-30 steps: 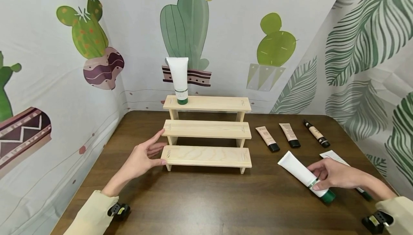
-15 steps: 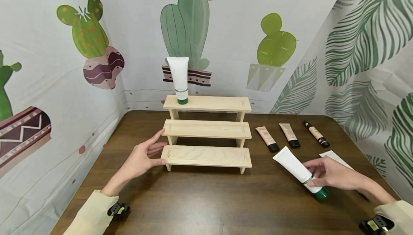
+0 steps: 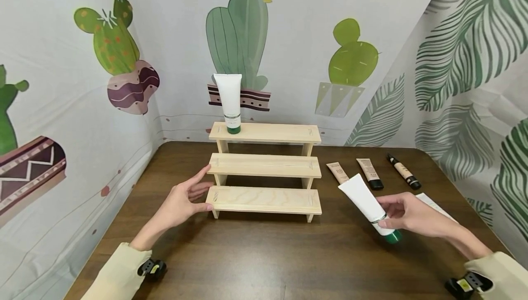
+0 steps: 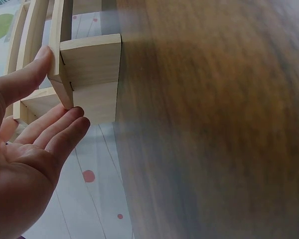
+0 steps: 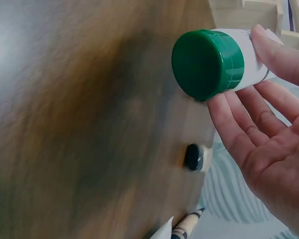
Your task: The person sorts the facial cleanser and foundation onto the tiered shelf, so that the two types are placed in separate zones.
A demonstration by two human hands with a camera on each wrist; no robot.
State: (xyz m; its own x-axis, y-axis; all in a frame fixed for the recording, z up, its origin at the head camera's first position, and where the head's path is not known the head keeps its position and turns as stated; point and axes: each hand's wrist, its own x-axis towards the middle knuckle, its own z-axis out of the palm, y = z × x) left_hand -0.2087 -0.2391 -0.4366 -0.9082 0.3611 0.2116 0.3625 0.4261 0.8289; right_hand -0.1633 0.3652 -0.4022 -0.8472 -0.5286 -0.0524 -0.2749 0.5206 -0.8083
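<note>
Right hand (image 3: pixel 408 215) pinching tube (image 3: pixel 363 201) just above its cap (image 3: pixel 393 237), tail at eleven | left hand (image 3: pixel 181 204), fingers extended, touching rack (image 3: pixel 264 165) at nine | tube's at rack's four; such a low hold could let it swivel, clipping BB tube (image 3: pixel 336 169); knocking rack might topple standing tube (image 3: pixel 229 98), eleven o'clock

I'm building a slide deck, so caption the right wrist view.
Right hand holds a green-capped white tube above a brown table, wooden rack beyond.
</note>
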